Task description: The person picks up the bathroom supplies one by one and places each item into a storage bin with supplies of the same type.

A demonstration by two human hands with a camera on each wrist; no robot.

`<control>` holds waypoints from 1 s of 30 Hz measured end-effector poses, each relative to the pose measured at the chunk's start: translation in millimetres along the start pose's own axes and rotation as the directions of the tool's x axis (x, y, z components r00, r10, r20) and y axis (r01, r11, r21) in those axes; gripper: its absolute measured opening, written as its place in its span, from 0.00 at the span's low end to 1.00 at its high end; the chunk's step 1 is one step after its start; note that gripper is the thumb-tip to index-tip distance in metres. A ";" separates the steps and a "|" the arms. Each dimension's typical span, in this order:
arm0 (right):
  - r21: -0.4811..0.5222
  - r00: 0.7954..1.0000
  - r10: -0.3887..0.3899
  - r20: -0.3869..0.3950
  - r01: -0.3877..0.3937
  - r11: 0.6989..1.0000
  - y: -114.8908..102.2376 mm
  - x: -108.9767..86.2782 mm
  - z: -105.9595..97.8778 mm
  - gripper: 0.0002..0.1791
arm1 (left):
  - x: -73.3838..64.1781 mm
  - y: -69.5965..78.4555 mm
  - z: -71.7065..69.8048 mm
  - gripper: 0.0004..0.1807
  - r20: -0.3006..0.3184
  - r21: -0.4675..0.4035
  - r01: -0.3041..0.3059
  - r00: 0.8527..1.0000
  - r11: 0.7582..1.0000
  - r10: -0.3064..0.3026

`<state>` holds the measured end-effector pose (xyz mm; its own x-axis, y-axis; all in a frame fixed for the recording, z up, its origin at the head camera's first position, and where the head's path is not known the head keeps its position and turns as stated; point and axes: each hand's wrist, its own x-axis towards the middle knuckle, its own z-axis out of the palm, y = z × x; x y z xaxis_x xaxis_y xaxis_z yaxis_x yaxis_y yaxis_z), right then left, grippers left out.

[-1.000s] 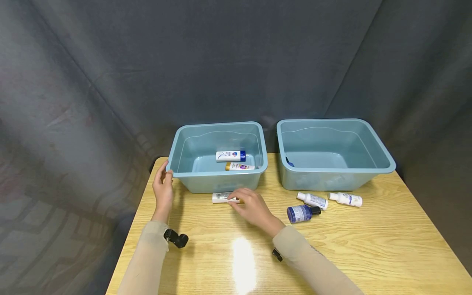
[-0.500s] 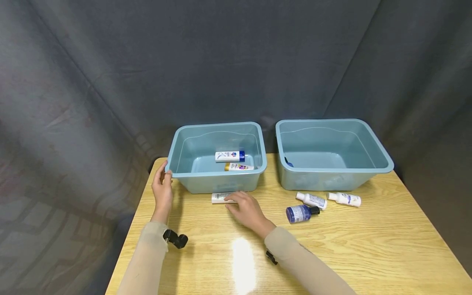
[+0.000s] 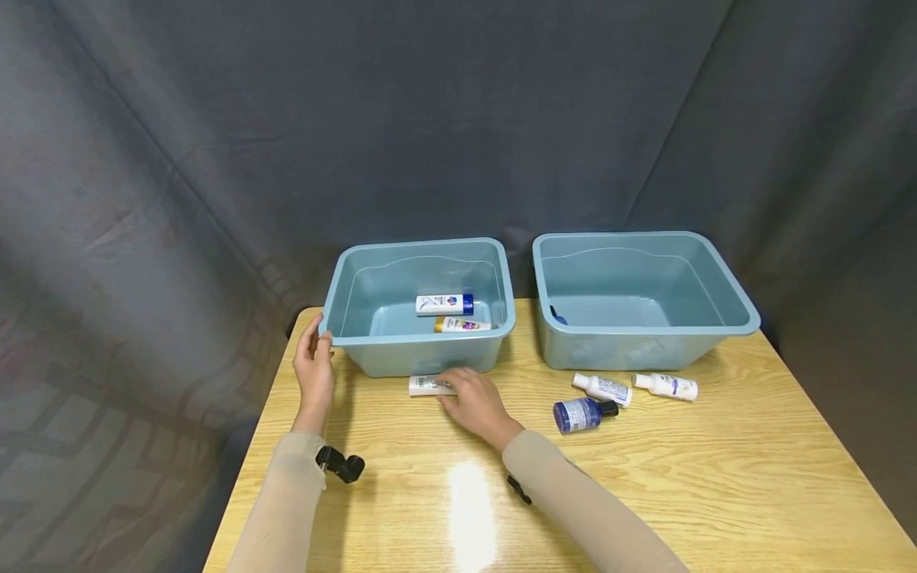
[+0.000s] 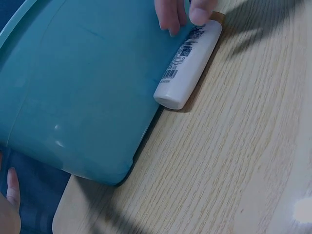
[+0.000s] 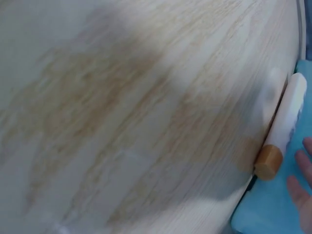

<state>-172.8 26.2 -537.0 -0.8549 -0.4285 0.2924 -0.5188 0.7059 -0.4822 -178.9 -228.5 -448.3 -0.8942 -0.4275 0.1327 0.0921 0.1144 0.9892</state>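
A white bottle with an orange cap lies on its side on the table, along the front wall of the left blue bin. My right hand is over its capped end, fingers and thumb apart, and covers the cap in the head view. In the right wrist view the fingers are beside the cap. My left hand is at the left bin's front left corner, its fingertips right at the rim. Inside that bin lie a white bottle with a blue cap and a white, yellow-capped bottle.
A second blue bin stands to the right, with a dark blue item inside. In front of it lie two white bottles, a left one and a right one, plus a blue bottle with a black cap. Dark curtains hang behind.
My right hand has shifted slightly left along the white bottle and settled lower over its capped end. My left hand stays at the bin corner.
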 end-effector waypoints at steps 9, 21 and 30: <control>-0.041 0.998 0.041 0.041 -0.040 0.998 7.0 -1.7 10.3 0.25 | 0.0 -0.7 1.0 0.25 -0.005 -0.014 0.010 1.000 1.000 -0.010; -0.105 0.997 0.072 0.002 -0.071 0.992 -0.7 -4.3 21.1 0.25 | 15.6 -37.1 -0.4 0.23 -0.067 -0.045 -0.004 0.998 0.999 0.001; -0.062 0.991 0.127 0.035 -0.124 0.990 -0.7 -5.4 21.1 0.25 | 17.4 -37.5 2.6 0.23 -0.085 -0.066 -0.005 0.996 0.998 0.000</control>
<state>-167.8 16.1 -555.7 -0.9133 -0.3552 0.1995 -0.4073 0.7876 -0.4624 -199.0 -237.8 -483.3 -0.8537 -0.5023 0.1372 0.1253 0.0576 0.9904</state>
